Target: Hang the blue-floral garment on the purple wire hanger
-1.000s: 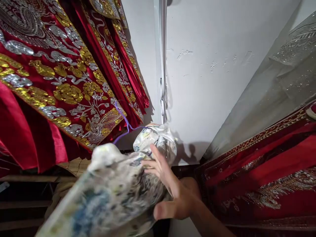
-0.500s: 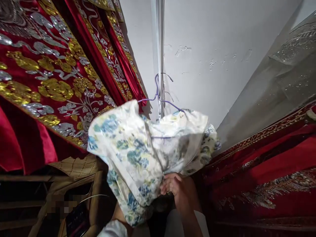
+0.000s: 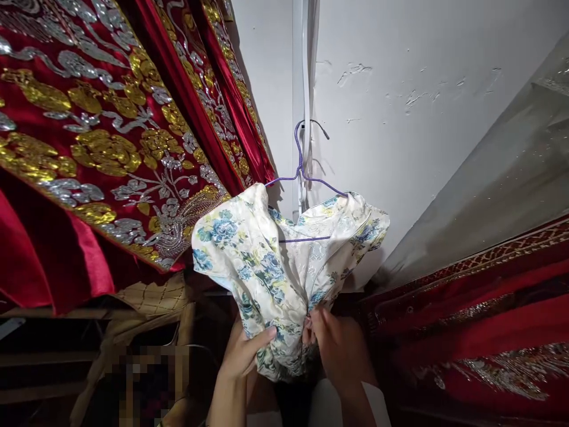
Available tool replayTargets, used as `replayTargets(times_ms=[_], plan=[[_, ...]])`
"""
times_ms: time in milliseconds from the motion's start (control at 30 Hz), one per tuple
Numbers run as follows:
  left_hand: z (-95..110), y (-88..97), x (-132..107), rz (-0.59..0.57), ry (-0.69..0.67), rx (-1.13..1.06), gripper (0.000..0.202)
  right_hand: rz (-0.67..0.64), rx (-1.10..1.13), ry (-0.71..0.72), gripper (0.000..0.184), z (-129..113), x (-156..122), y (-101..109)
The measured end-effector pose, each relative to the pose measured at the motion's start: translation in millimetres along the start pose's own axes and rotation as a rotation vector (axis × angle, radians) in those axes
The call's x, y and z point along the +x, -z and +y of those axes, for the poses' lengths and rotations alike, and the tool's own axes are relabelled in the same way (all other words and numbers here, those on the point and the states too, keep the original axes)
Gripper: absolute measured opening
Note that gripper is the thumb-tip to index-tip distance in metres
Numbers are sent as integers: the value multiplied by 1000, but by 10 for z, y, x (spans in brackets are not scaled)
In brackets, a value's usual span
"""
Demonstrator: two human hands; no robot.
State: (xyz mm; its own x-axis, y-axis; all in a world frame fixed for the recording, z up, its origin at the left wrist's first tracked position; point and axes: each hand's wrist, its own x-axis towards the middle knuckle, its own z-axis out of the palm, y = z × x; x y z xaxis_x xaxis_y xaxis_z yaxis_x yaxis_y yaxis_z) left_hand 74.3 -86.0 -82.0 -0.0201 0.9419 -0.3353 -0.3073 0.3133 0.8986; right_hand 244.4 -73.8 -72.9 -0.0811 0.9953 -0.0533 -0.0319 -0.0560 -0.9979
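A white dress [image 3: 262, 270] with blue and yellow flowers hangs in front of me on a purple wire hanger [image 3: 300, 172]. Its neckline gapes, and the hanger's lower bar crosses the opening. My left hand [image 3: 249, 353] grips the cloth low on the left side, thumb on top and fingers behind it. At the bottom of the front opening, my right hand [image 3: 322, 326] pinches the fabric edge between thumb and fingers. The dress's lower part is bunched between my hands, and its end drops out of sight.
Red garments with gold and silver embroidery [image 3: 106, 151] hang on the left. Another red beaded garment [image 3: 489, 332] is on the right, below a translucent cover [image 3: 502, 160]. A wooden chair [image 3: 100, 356] stands low left. Behind the hanger, a white pipe [image 3: 306, 65] runs up the wall.
My left hand has come out from behind the dress and now grips its left side. The dress hangs straighter and less blurred. My right hand stays at the front opening.
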Motion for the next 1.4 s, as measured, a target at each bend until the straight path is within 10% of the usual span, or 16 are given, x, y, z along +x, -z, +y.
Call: replayTargets(times_ms=[133,367,633,833,1100,1400], plan=[[-175,-18,134,145,-47,-151,68,-33,-74,68,49,-194,59,-32],[-381,-197,340,314,-112,-208,78,297,198,59,47,96,49,-23],[-394,-245,246,195,-75,-187,68,49,98,25,50,103,128,39],[-560,-245,410,754,-748,152,59,66,113,13,46,109,106,57],[-615,-535,407,83,-924,536,9,-41,137,-61,37,151,74,44],[-546,-605,443,75,-802,524,8,-103,-196,-31,38,-210,84,196]])
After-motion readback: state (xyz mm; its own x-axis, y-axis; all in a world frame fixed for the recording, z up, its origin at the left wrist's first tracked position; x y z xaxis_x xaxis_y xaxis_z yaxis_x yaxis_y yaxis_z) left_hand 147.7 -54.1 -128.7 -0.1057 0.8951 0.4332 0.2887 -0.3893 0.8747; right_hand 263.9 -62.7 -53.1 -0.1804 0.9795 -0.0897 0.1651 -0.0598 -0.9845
